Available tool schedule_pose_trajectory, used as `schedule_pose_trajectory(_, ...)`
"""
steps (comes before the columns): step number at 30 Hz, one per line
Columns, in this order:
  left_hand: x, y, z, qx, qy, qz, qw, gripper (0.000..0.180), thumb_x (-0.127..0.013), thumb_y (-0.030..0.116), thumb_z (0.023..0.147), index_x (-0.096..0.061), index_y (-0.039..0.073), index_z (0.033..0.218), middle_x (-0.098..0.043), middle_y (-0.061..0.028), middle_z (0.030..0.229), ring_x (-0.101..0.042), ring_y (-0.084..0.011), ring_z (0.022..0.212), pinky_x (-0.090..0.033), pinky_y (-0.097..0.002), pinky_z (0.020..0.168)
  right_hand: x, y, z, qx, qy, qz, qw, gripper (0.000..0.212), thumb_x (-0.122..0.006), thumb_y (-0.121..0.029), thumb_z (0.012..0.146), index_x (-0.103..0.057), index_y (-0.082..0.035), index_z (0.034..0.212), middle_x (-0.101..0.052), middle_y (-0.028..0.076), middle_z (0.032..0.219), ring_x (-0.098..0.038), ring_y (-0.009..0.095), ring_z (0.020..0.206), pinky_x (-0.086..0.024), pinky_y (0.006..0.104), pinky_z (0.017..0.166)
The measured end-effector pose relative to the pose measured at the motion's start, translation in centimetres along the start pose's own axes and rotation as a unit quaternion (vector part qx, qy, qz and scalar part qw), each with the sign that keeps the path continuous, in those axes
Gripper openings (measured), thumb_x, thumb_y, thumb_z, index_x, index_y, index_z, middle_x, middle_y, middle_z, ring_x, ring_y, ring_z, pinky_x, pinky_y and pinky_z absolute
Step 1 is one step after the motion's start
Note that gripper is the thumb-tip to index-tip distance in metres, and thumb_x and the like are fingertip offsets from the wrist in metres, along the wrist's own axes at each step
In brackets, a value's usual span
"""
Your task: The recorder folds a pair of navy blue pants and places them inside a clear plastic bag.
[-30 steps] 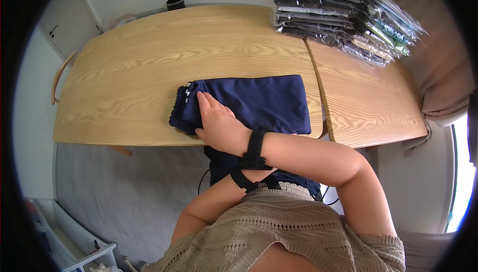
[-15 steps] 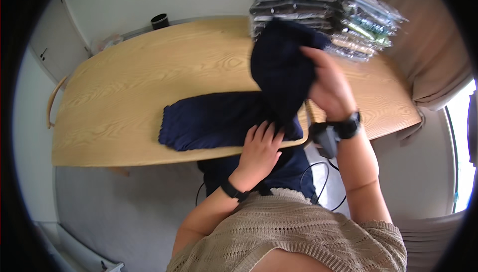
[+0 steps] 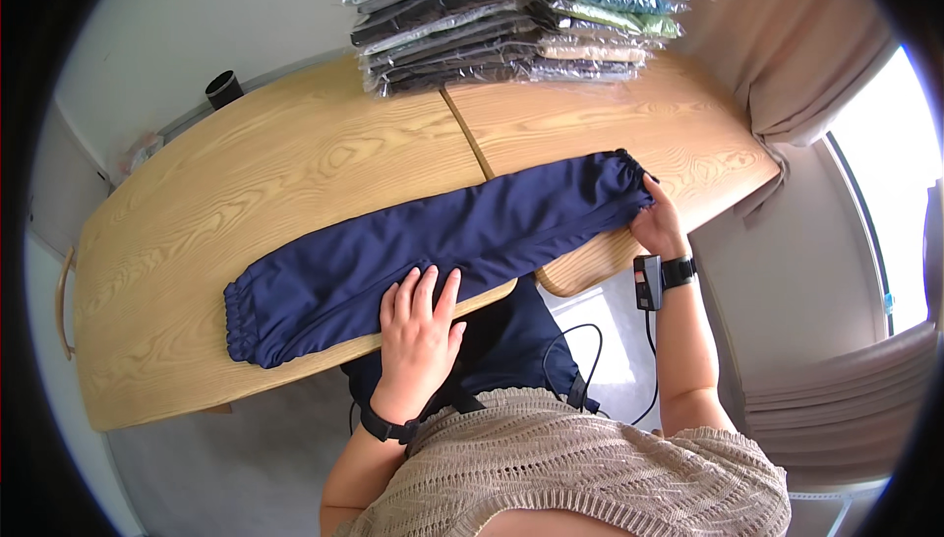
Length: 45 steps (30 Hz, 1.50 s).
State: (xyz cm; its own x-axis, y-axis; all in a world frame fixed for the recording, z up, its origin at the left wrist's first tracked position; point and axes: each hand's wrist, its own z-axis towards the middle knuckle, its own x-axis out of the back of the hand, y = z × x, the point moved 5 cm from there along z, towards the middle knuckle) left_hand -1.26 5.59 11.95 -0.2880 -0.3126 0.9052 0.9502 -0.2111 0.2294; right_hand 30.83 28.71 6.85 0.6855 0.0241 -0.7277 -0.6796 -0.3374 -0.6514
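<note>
A pair of navy trousers, laid out long and narrow, stretches slantwise across the wooden table. Its wide gathered waistband lies at the left and its narrower gathered cuff at the far right. My left hand rests flat on the near edge of the fabric, fingers stretched out. At the cuff, my right hand is closed on the fabric, thumb above; the other fingers are mostly hidden. Each wrist wears a black strap, and a small dark box with a cable hangs by the right one.
The table has a dark gap between its two tops. Behind the trousers stands a tall stack of clothes in clear plastic bags. A black cup is at the back left. A beige curtain hangs at the right.
My right hand has come down rightward with the raised end of the trousers, which now lie stretched out across the gap. My left hand stays on the fabric. The view has turned right.
</note>
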Motion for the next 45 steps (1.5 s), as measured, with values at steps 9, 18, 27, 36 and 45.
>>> schedule_pose_trajectory(9, -0.1, 0.1, 0.4, 0.012, -0.009, 0.002, 1.0, 0.066, -0.072, 0.018, 0.074, -0.047, 0.01, 0.134, -0.045, -0.0152, 0.131, -0.041, -0.0336, 0.123, -0.032, -0.0484, 0.104, -5.7, 0.7, -1.5, 0.128, 0.072, -0.102, 0.984, 0.032, -0.05, -0.014, 0.096, -0.053, 0.001, 0.124, -0.062, 0.009, 0.12, -0.06, 0.021, 0.108, -0.046, 0.0332, 0.096)
schedule_pose_trajectory(18, 0.1, -0.1, 0.3, 0.014, 0.008, -0.021, 1.0, 0.057, -0.073, 0.015, 0.072, -0.053, 0.006, 0.124, -0.046, -0.0167, 0.128, -0.041, -0.0357, 0.121, -0.033, -0.0501, 0.103, -22.0, 13.9, -8.9, 0.393, -0.154, -0.719, 0.552, 0.067, -0.062, 0.005, 0.065, -0.047, -0.002, 0.129, -0.051, 0.018, 0.131, -0.046, 0.034, 0.125, -0.035, 0.0453, 0.105)
schedule_pose_trajectory(27, 0.1, -0.2, 0.0, -0.009, 0.026, -0.038, 0.999, 0.054, -0.074, 0.013, 0.069, -0.055, 0.003, 0.118, -0.047, -0.02, 0.124, -0.041, -0.0382, 0.12, -0.033, -0.0514, 0.102, -21.7, 17.4, -9.0, 0.313, -0.168, -0.728, 0.586, 0.055, -0.056, -0.004, 0.077, -0.046, 0.0, 0.131, -0.05, 0.015, 0.135, -0.044, 0.029, 0.129, -0.033, 0.0415, 0.106)
schedule_pose_trajectory(36, 0.7, -0.7, -0.1, -0.022, 0.042, -0.095, 0.994, 0.048, -0.072, 0.007, 0.068, -0.057, 0.0, 0.113, -0.053, -0.0227, 0.117, -0.048, -0.041, 0.114, -0.037, -0.0496, 0.1, -21.3, 19.5, -8.5, 0.277, -0.178, -0.73, 0.6, 0.054, -0.051, -0.01, 0.083, -0.041, 0.001, 0.134, -0.048, 0.02, 0.136, -0.042, 0.034, 0.129, -0.03, 0.0448, 0.108)
schedule_pose_trajectory(45, 3.1, -2.3, -0.1, 0.027, 0.173, -0.181, 0.968, 0.039, -0.05, 0.023, 0.094, -0.048, 0.0, 0.125, -0.043, -0.0229, 0.131, -0.043, -0.0392, 0.118, -0.036, -0.0463, 0.099, -21.8, 20.3, -10.1, 0.361, -0.131, -0.806, 0.451, 0.064, -0.059, -0.022, 0.079, -0.041, 0.001, 0.136, -0.047, 0.02, 0.135, -0.043, 0.033, 0.126, -0.031, 0.0471, 0.105)
